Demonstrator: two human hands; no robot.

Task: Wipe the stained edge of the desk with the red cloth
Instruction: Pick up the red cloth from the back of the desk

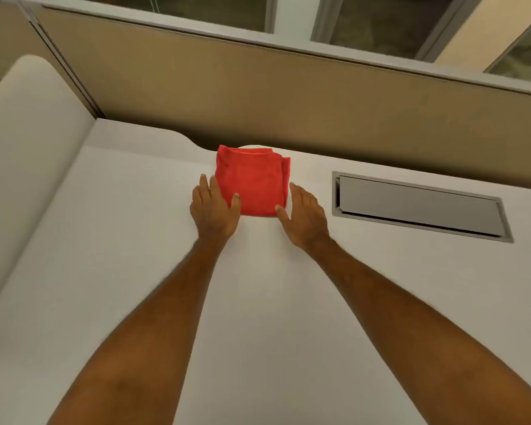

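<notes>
Your red cloth (252, 180) lies folded into a rough square on the white worktop (135, 240), up at about 12 o'clock from you, right against the far edge where the surface curves in toward the tan partition (258, 93). Its far side sits at or just over that edge; a pale rounded patch shows directly behind it.

Your left hand (213, 210) rests flat, palm down, at the cloth's 8 o'clock corner. Its fingers (203, 187) are extended and held close together, lying along the cloth's left side, and the thumb is laid over the near-left corner of the fabric. Nothing is pinched.

Your right hand (302, 214) mirrors it at the cloth's 4 o'clock corner, palm down, fingers straight and loosely together beside the right side of the cloth, thumb tip touching the near-right corner. It grips nothing either.

Both bare forearms reach forward across the worktop from 6 o'clock.

At about 2 o'clock from the cloth, well apart from it, a grey rectangular hatch (420, 207) is set flush into the worktop, its lid closed. Beyond the partition, at 12 o'clock, window frames (292, 13) run across the top of the view
</notes>
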